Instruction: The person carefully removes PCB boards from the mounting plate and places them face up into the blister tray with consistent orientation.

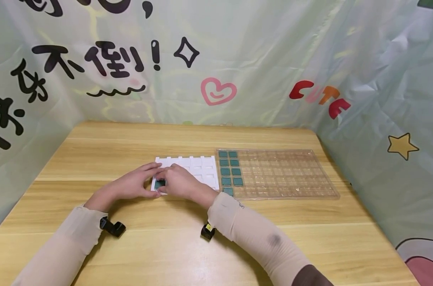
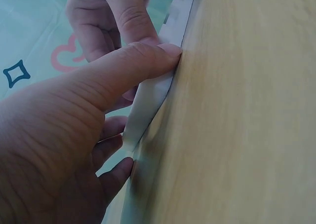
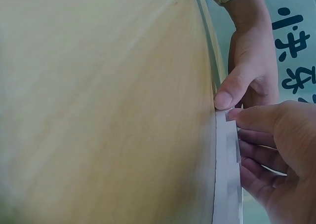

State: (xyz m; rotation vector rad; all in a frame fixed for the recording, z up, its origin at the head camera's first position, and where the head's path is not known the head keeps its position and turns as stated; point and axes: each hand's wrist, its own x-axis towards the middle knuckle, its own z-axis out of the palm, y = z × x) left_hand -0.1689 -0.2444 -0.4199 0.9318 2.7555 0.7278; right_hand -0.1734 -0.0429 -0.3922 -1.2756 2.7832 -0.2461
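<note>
In the head view a white compartment tray (image 1: 202, 169) lies on the table. My left hand (image 1: 135, 182) grips its left end, thumb at the near corner and fingers along the far side. The thumb (image 2: 148, 58) presses the tray's near wall (image 2: 150, 95) in the left wrist view. A dark green square chip (image 1: 159, 184) shows in the near-left compartment. My right hand (image 1: 182, 180) reaches over the tray and pinches that chip between thumb and index finger. In the right wrist view the right thumb (image 3: 254, 118) is at a notch in the tray wall (image 3: 227, 160); the chip is hidden there.
Right of the white tray lies a clear plastic tray (image 1: 284, 174) with many small pockets. Several green chips (image 1: 225, 171) fill its left columns. The wooden table (image 1: 159, 254) meets a printed curtain (image 1: 259, 51) at the back and sides.
</note>
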